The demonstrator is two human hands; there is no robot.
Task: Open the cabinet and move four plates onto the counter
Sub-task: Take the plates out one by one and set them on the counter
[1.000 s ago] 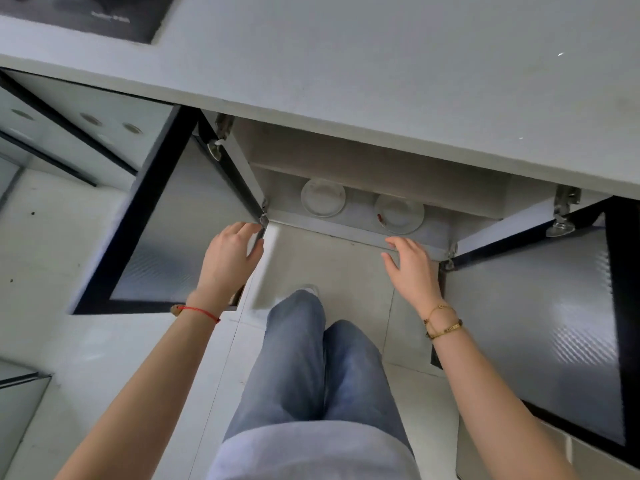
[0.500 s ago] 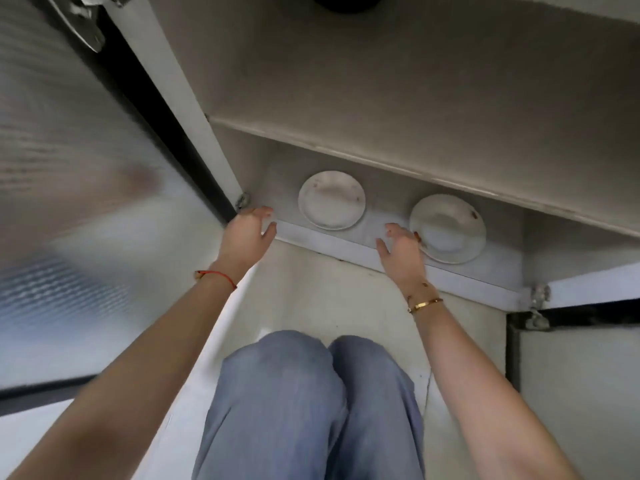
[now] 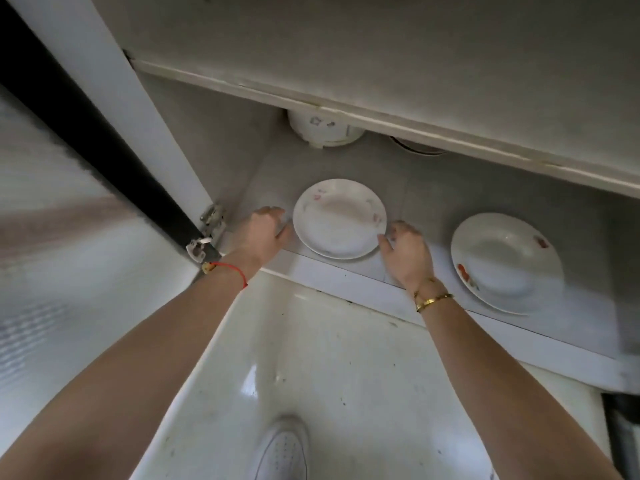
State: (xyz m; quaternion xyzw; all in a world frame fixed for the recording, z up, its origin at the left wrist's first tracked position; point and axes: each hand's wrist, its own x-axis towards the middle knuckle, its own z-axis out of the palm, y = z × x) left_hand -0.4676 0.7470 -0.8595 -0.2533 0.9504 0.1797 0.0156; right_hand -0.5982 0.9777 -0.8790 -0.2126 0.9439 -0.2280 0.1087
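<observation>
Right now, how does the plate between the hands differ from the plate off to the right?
The left plate has both hands beside its rim; the right plate has none. The left plate carries faint pink marks; the right plate has bolder red-orange ones. The right plate looks deeper in the middle. Both are white, round, and lie flat on the cabinet floor.

I found no text, brand or number I could read. The near plate (image 3: 339, 218) and the plate to its right (image 3: 505, 261) carried only painted floral marks, and the white container (image 3: 322, 128) at the far back showed small dark marks too blurred to make out.
</observation>
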